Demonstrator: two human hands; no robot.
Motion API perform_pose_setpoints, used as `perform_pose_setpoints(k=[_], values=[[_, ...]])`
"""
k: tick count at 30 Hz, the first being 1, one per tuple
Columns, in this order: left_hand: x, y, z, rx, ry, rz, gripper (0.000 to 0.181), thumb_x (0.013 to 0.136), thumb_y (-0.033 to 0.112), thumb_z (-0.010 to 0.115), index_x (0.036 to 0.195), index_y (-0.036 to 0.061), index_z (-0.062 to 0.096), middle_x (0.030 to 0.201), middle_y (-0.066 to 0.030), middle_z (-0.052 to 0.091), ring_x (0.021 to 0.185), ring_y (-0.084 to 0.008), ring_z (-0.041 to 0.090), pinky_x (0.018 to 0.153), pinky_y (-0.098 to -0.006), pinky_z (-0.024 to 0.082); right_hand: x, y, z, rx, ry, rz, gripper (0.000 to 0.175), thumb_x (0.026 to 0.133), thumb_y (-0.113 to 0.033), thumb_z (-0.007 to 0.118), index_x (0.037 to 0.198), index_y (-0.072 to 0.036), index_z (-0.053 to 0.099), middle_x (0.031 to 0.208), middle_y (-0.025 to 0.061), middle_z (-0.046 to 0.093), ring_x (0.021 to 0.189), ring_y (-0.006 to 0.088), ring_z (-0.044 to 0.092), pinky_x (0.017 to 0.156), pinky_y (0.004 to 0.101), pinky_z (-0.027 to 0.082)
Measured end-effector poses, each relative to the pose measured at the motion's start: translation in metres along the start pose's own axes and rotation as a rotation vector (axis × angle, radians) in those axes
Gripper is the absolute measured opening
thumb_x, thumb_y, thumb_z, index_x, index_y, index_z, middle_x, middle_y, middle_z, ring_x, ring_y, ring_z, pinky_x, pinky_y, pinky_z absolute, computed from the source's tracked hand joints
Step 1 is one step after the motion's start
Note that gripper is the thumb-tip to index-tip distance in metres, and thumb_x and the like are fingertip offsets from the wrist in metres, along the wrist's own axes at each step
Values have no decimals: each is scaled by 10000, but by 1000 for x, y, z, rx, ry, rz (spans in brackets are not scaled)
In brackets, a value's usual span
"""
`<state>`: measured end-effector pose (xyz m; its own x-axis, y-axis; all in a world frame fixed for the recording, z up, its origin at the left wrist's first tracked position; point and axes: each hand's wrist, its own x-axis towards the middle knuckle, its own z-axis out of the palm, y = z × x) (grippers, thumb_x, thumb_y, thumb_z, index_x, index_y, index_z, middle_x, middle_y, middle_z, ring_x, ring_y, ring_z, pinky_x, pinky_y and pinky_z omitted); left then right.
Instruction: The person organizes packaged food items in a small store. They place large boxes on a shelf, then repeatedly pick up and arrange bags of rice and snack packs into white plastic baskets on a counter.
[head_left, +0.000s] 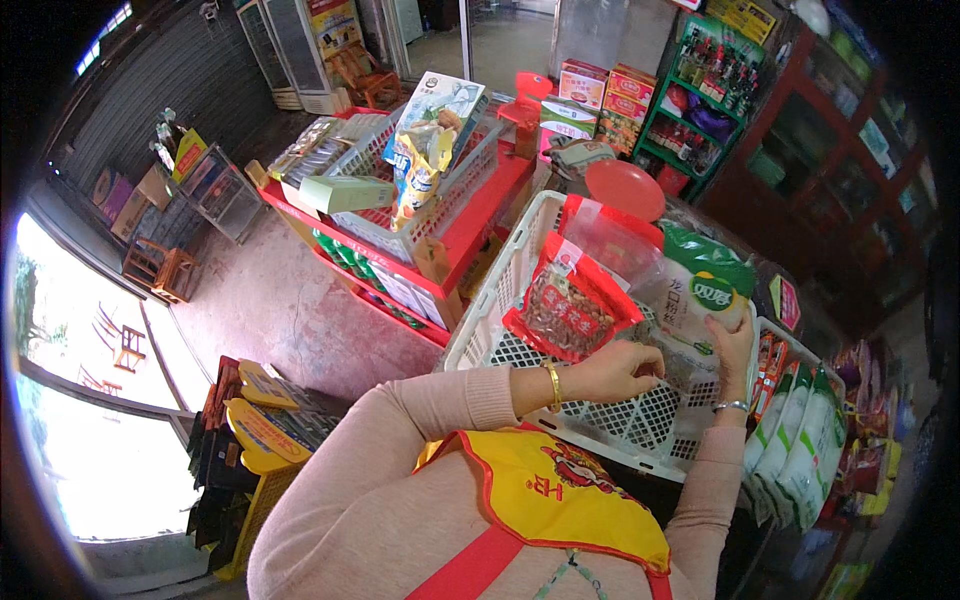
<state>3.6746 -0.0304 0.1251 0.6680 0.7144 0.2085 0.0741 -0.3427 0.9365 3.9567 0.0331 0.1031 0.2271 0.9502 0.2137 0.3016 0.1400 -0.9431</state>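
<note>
A white plastic basket (480, 334) with a lattice bottom stands before me. My right hand (729, 349) grips the right edge of a green-and-white noodle bag (694, 300) with a clear lower part, its thumb on the front. Over the basket's middle, my left hand (616, 371) has its fingers curled close to the bag's lower end; whether they pinch anything is not clear. Beyond that hand, a red-edged clear bag of peanuts (566, 307) lies tilted in the basket. A second red and clear bag (611, 236) is behind it, partly covered.
Another basket (806, 345) at right holds several green-and-white bags (799, 442). Ahead, a red display stand (480, 240) carries a grey crate (450, 225) with boxes and snack bags. A round red lid (625, 189) lies beyond the white basket. Yellow-topped goods (262, 427) stand at left.
</note>
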Motion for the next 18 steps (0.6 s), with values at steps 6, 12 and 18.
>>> perform_pose_setpoints(k=[6, 12, 18], values=[[0, 7, -3, -29, 55, -24, 227, 870, 119, 641, 1059, 7, 584, 879, -93, 652, 795, -153, 617, 711, -306, 506, -4, -28, -17, 134, 220, -196, 550, 787, -125, 759, 1250, 18, 500, 1172, 122, 594, 1032, 198, 580, 907, 322, 465], [3, 10, -6, -37, 303, 41, 412, 866, 74, 631, 1255, 57, 496, 1033, -85, 626, 867, -161, 630, 719, -296, 521, -19, -47, -31, 286, 391, -262, 561, 851, -163, 677, 1321, 14, 427, 1293, 160, 510, 1164, 257, 507, 1012, 400, 398], [5, 13, -17, 43, 528, 173, 662, 842, 137, 710, 1397, 30, 365, 1339, -163, 466, 1289, -254, 440, 1076, -367, 353, -34, -51, -35, 705, 325, 43, 606, 905, -398, 568, 1378, -51, 413, 1380, 116, 464, 1227, 291, 470, 1042, 460, 368]])
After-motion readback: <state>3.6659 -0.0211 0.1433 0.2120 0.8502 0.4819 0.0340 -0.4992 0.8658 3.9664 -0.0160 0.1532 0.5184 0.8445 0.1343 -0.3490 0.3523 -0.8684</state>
